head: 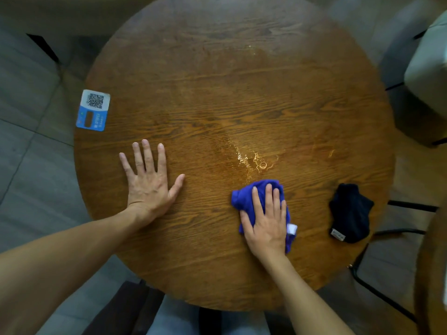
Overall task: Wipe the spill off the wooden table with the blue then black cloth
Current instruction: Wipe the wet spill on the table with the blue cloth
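A round wooden table (217, 97) fills the view. A wet, shiny spill (258, 162) lies right of its middle, with a faint wet streak running up and back from it. Just in front of the spill, my right hand (267, 220) presses flat on a crumpled blue cloth (244, 195), fingers spread over it. A black cloth (349, 212) with a small label lies bunched near the table's right edge, untouched. My left hand (150, 180) rests flat and open on the bare wood to the left, holding nothing.
A blue and white QR-code card (93, 110) sits at the table's left edge. A grey seat (425, 68) stands at the right, and a black metal chair frame (387, 250) is at the lower right. Grey floor tiles surround the table.
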